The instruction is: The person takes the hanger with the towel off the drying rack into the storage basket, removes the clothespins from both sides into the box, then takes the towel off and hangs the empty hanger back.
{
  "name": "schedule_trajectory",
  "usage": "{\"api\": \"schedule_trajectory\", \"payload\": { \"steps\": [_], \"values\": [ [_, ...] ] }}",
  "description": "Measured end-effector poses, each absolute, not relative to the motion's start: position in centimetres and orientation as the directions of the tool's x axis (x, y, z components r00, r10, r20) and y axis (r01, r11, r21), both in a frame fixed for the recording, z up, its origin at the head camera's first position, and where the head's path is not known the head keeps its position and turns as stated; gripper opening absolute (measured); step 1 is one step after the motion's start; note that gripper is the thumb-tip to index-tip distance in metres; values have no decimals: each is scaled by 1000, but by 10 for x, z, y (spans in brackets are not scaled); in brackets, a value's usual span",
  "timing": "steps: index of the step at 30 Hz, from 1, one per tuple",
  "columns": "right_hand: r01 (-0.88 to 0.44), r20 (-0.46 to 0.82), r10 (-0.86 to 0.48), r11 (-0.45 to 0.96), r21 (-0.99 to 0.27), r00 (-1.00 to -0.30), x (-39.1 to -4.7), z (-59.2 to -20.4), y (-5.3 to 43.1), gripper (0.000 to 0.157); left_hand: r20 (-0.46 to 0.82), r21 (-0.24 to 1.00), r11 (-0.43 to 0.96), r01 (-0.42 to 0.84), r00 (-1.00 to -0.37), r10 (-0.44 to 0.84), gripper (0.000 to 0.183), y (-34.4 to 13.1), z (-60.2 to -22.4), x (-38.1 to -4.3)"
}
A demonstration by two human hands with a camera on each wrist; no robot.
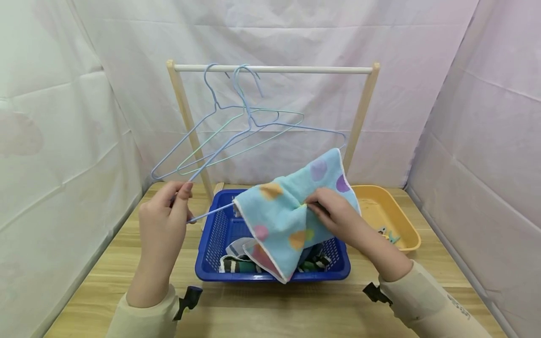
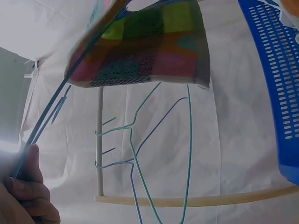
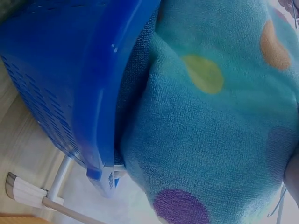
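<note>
My left hand [image 1: 162, 225] grips the left corner of a light blue wire hanger [image 1: 210, 213], whose hook rises near the rail. A light blue towel [image 1: 274, 213] with coloured dots hangs across the hanger's lower bar. With thumb and fingers, my right hand [image 1: 334, 211] pinches the towel near its middle, bunching it there. In the left wrist view, the towel's checkered underside [image 2: 154, 56] hangs beyond the held wire. The right wrist view shows mostly the dotted towel [image 3: 210, 126] beside the basket wall. The towel hides the hanger's right part.
A blue basket [image 1: 272, 277] with folded cloths sits below the towel. Behind it, a wooden rack with a white rail [image 1: 313, 70] carries a blue hanger [image 1: 181, 141] and a green hanger [image 1: 211, 141]. At right stands a yellow tray [image 1: 410, 230] with clothespins [image 1: 393, 238].
</note>
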State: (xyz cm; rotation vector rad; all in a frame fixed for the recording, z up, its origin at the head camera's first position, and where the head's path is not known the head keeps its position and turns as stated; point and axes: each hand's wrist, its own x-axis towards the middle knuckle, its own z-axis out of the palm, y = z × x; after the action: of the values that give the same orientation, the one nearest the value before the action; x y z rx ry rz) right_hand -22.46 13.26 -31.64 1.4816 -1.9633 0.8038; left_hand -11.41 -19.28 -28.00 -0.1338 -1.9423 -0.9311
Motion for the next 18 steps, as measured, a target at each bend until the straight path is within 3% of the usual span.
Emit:
{"api": "schedule_trajectory", "payload": {
  "steps": [10, 18],
  "values": [
    [-942, 696, -647, 307, -137, -312, -232, -316, 126, 5, 754, 606, 687, 401, -566, -334, 21, -195, -278, -114],
    [-855, 585, -633, 456, -247, -507, -238, -311, 121, 6, 734, 629, 681, 375, -575, -361, 23, -196, -279, -114]
  ]
}}
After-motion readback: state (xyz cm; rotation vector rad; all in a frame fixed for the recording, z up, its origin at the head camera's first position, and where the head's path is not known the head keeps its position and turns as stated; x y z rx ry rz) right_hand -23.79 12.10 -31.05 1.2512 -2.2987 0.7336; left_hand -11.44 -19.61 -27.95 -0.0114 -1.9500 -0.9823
